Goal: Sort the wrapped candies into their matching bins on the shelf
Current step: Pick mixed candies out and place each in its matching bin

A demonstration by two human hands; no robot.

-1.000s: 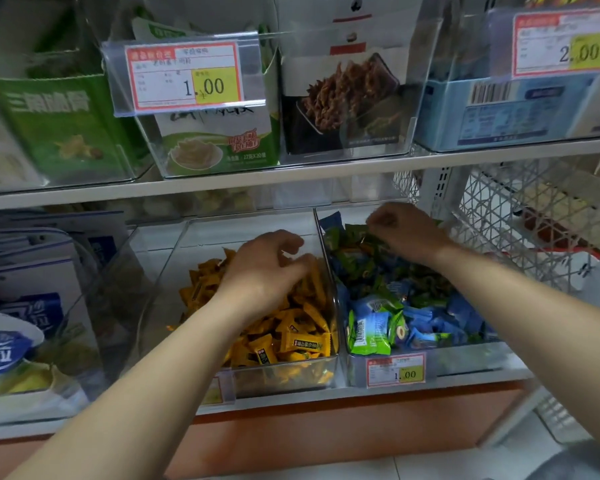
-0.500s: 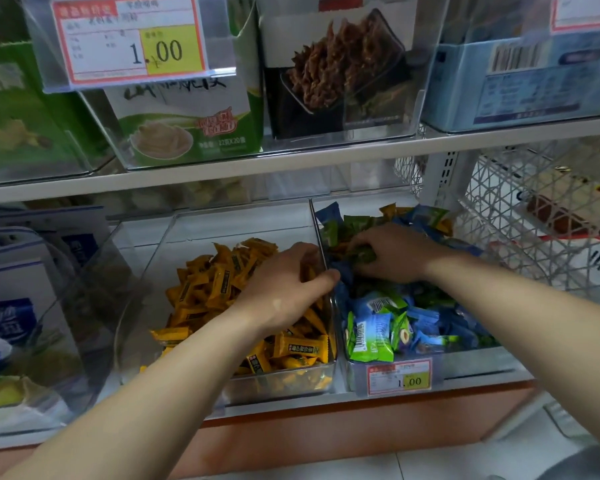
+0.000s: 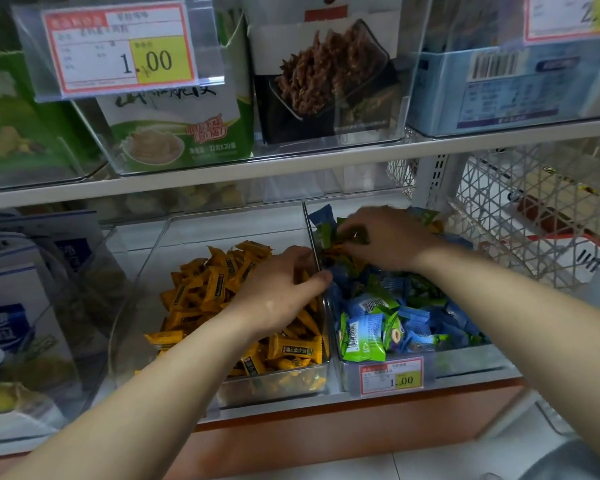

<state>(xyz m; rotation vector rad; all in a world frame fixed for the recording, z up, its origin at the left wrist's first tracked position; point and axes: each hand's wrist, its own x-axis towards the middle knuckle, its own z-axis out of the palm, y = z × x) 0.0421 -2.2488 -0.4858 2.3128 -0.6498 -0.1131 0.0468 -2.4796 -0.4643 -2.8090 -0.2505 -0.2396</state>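
Note:
Two clear bins stand side by side on the lower shelf. The left bin (image 3: 278, 382) is full of orange wrapped candies (image 3: 205, 289). The right bin (image 3: 465, 362) holds blue and green wrapped candies (image 3: 371, 327), with a few orange ones (image 3: 336, 252) mixed in at the back. My left hand (image 3: 278, 292) lies palm down on the orange pile, its thumb against the divider wall between the bins; whether it holds a candy is hidden. My right hand (image 3: 385, 237) reaches into the back of the right bin, fingers pinched among green and orange wrappers.
A price tag (image 3: 390, 375) hangs on the right bin's front. The upper shelf (image 3: 291, 171) carries clear bins with a green box (image 3: 181, 126) and a dark snack pack (image 3: 326, 81). A white wire basket (image 3: 534, 216) stands at the right. Blue-white boxes (image 3: 11, 306) are on the left.
My right hand has shifted slightly back and up in the right bin, now pinching wrappers there. My left hand has stayed on the orange pile. The view has moved closer.

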